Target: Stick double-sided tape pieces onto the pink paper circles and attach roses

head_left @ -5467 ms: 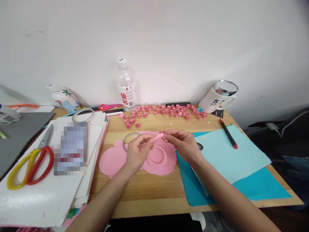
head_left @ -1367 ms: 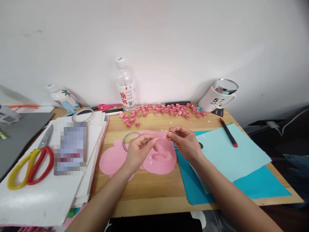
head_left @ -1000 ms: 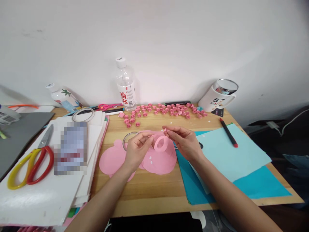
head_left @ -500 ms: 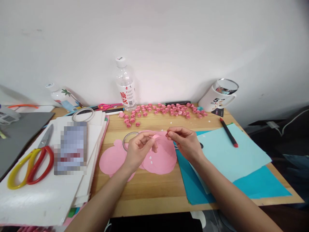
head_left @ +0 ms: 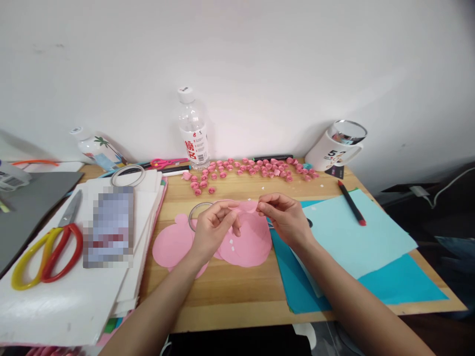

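Note:
My left hand (head_left: 213,230) and my right hand (head_left: 284,217) meet above the middle of the wooden desk, both pinching a small pink paper strip (head_left: 245,207) held between their fingertips. Below them lie pink paper discs (head_left: 245,247) flat on the desk, with a clear tape ring (head_left: 196,211) just behind my left hand. A row of several small rolled pink paper roses (head_left: 256,170) lies along the back of the desk. Tiny white scraps dot the pink discs.
A stack of white sheets (head_left: 67,296) with red and yellow scissors (head_left: 48,252) sits at left. Blue paper sheets (head_left: 356,247) and a red pen (head_left: 351,202) lie at right. A water bottle (head_left: 193,131) and a white mug (head_left: 336,148) stand by the wall.
The loose pink spiral that hung between my hands a second ago has been wound tighter into a small strip at my fingertips. My hands have stayed in place.

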{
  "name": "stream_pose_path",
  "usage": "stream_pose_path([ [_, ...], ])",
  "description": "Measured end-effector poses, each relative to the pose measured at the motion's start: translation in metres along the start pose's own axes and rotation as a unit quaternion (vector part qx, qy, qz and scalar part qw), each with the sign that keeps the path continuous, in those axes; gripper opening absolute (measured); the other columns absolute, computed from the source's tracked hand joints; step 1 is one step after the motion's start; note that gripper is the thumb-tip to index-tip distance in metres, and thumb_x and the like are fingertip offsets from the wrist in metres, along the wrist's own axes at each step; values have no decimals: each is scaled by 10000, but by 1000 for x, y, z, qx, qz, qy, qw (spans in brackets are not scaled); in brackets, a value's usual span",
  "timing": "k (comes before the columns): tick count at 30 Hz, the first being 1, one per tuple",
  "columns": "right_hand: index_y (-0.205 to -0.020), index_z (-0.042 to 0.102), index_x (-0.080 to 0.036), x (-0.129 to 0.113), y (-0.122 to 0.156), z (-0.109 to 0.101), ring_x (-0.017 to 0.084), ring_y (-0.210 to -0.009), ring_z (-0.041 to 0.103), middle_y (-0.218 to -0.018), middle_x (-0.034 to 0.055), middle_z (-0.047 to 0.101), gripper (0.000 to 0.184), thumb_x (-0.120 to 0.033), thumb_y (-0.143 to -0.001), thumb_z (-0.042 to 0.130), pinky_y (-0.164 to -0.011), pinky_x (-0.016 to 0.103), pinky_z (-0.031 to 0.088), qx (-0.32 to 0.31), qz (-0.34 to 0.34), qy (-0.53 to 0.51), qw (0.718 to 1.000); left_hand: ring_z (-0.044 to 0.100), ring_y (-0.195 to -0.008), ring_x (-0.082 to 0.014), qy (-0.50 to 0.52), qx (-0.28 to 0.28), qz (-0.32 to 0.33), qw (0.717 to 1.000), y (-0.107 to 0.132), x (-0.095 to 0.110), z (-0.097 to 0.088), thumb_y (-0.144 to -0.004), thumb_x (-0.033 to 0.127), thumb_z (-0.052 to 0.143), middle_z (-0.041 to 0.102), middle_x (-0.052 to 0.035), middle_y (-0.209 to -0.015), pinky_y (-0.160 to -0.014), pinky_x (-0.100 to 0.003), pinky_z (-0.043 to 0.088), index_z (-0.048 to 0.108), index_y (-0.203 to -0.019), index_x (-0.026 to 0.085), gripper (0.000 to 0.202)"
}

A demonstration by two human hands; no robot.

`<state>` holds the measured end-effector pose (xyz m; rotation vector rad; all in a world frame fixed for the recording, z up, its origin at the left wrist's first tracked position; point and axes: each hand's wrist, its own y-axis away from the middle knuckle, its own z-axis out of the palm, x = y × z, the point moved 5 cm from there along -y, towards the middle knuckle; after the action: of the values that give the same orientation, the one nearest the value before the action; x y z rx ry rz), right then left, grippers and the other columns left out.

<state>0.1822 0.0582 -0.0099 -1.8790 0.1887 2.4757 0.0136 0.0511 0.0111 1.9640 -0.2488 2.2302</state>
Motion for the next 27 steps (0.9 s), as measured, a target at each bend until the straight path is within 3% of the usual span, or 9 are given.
stream_pose_path([
  [7,-673,699,-210,0,0,-1,104,-583,540,-693,8,676,157,-289,-581,799,-574,251,464,17,5,-3,1000,551,-447,-95,6,-10,-8,1000,-1,0,2,-794,242,589,587,27,-520,-507,-235,444,625,-903,128,162],
  [12,-660,695,-208,-1,0,3,119,-585,564,-689,10,679,161,-293,-575,803,-596,272,496,-12,-5,15,1000,519,-366,-88,8,-52,-65,997,3,-9,8,-729,290,669,602,36,-544,-416,-227,415,587,-997,145,316],
  [16,-703,714,-211,2,2,5,135,-632,607,-711,18,698,154,-293,-600,793,-648,286,519,-31,13,9,999,490,-318,-71,-51,-20,-57,997,4,-11,6,-734,331,667,621,18,-552,-375,-216,393,649,-778,169,169],
  [19,-761,729,-216,5,2,5,157,-680,646,-757,30,719,180,-295,-610,788,-699,311,532,-30,35,-6,999,511,-328,-79,-72,8,-40,997,4,-7,3,-791,360,597,624,3,-541,-395,-220,419,614,-593,165,278],
  [24,-757,725,-201,4,3,5,136,-668,633,-818,43,726,168,-286,-623,782,-681,285,531,-25,32,-4,999,529,-356,-83,-77,-15,-53,996,5,-3,6,-813,353,570,626,-8,-551,-382,-199,405,623,-593,156,300],
  [27,-703,694,-197,3,2,6,114,-608,609,-737,17,705,145,-264,-615,788,-637,263,520,-33,22,-8,999,533,-380,-83,-72,-41,-64,994,7,-5,9,-816,371,564,619,-11,-557,-390,-193,421,621,-598,153,313],
])
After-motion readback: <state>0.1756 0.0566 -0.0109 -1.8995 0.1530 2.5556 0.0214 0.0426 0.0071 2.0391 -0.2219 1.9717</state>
